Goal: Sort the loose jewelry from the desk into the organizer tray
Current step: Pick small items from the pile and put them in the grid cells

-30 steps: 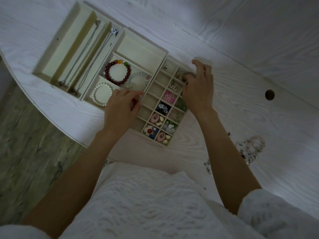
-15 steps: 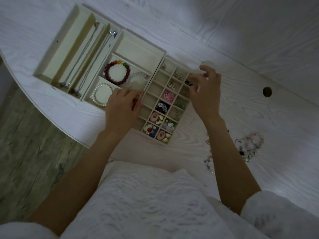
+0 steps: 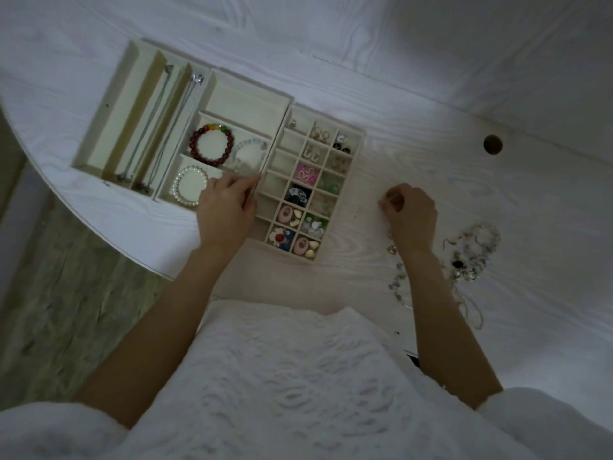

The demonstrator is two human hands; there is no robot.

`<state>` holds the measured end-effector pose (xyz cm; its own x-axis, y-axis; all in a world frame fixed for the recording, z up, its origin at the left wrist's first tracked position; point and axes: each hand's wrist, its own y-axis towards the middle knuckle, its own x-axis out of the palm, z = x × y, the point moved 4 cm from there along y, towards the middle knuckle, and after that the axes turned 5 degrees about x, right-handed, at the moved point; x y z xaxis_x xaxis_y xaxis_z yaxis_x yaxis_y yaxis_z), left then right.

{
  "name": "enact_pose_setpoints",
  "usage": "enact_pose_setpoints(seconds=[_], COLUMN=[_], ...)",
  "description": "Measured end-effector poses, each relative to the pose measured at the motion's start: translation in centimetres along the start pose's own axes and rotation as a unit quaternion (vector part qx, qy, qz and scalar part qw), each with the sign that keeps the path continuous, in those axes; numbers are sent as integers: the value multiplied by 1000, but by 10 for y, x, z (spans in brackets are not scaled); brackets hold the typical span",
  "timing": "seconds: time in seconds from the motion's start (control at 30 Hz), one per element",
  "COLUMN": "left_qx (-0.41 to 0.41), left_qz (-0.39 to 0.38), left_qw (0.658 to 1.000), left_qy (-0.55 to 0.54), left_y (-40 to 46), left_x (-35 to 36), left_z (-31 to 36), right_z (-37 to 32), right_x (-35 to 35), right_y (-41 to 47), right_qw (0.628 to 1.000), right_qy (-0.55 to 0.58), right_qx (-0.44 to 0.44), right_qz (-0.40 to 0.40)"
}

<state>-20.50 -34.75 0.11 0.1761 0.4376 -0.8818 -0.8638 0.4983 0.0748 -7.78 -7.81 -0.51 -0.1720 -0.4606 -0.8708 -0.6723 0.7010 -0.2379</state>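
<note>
The cream organizer tray (image 3: 351, 207) lies on the white desk in three sections. Its left section holds thin necklaces (image 3: 156, 127); the middle one holds a red bead bracelet (image 3: 212, 146), a pale bracelet (image 3: 250, 152) and a pearl bracelet (image 3: 190, 184). The right grid holds earrings (image 3: 318, 134) and small charms. My left hand (image 3: 227, 207) rests on the wall between middle section and grid, fingers curled over it. My right hand (image 3: 411, 215) lies on the desk right of the grid, fingers curled; whether they pinch anything is hidden. Loose jewelry (image 3: 474, 250) lies right of that wrist.
A beaded chain (image 3: 398, 280) trails on the desk under my right forearm. A round cable hole (image 3: 492, 145) sits in the desk at the far right. The desk's curved edge (image 3: 99, 234) runs along the left, with wooden floor (image 3: 59, 310) beyond it.
My right hand has left the grid's top right cells and moved down and right onto the desk, toward the loose jewelry. My left hand has stayed on the tray wall.
</note>
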Motion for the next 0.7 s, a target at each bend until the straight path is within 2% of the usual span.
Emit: enact_pose_setpoints(seconds=[0.17,0.4,0.47,0.6,0.7], left_qx=[1,-8,-12,-17,-24], left_qz=[-11,-4,-4,-9,-6], left_qw=[1000,1000,1000,1000,999], left_qy=[-2,-7,-10,-25,-41], left_y=[4,4,4,4,5], left_x=[0,1,1,2,2], left_z=[-1,-3,-3,-4,-5], right_z=[-14,-13,-16,-38,-69], right_x=[5,1,-4,-15,-11], right_y=[7,16,13,9,14], right_qw=[990,990,993,983,966], right_qy=[-129,-108,-68,153,229], right_qx=[-64,-89,-90,-100,-115], right_qz=[0,9,19,32,-22])
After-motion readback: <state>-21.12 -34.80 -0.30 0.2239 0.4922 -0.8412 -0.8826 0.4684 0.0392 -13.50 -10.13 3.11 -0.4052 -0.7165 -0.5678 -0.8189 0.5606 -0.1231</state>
